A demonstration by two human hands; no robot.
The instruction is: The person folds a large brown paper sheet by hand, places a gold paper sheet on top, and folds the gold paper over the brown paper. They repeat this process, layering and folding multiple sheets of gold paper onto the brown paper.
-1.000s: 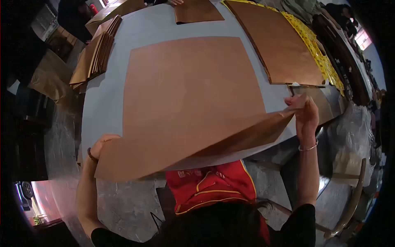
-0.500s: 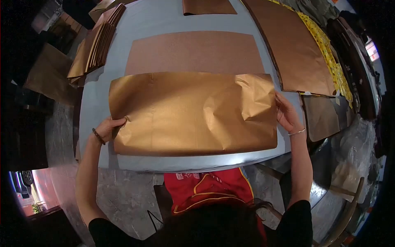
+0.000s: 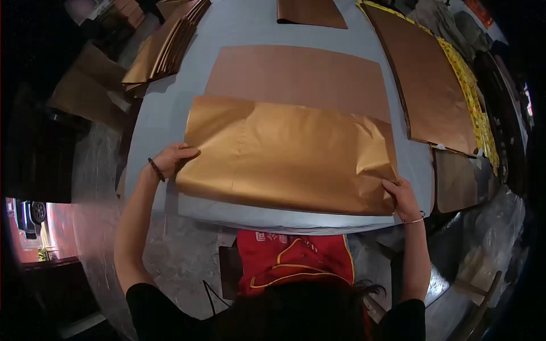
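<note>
A creased gold paper sheet (image 3: pixel 290 153) lies across the near part of the table, overlapping a flat pinkish-brown sheet (image 3: pixel 301 74). My left hand (image 3: pixel 172 160) pinches the gold sheet's left edge, thumb on top and fingers underneath. At its lower right side, my right hand (image 3: pixel 404 196) grips the edge the same way, with the thumb over the paper. Wrinkles run up the right end above that hand, and a faint vertical crease line marks the left part.
A stack of folded gold sheets (image 3: pixel 170 51) sits at the far left of the table (image 3: pixel 153 125). To the right lies a pile of large brown sheets (image 3: pixel 426 79) with yellow wrapping (image 3: pixel 463 74) along its edge. A folded brown piece (image 3: pixel 313 12) rests at the back.
My right hand has moved down the right edge, its thumb now on top of the sheet. The creases in the middle have flattened. The whole view has shifted and turned slightly.
</note>
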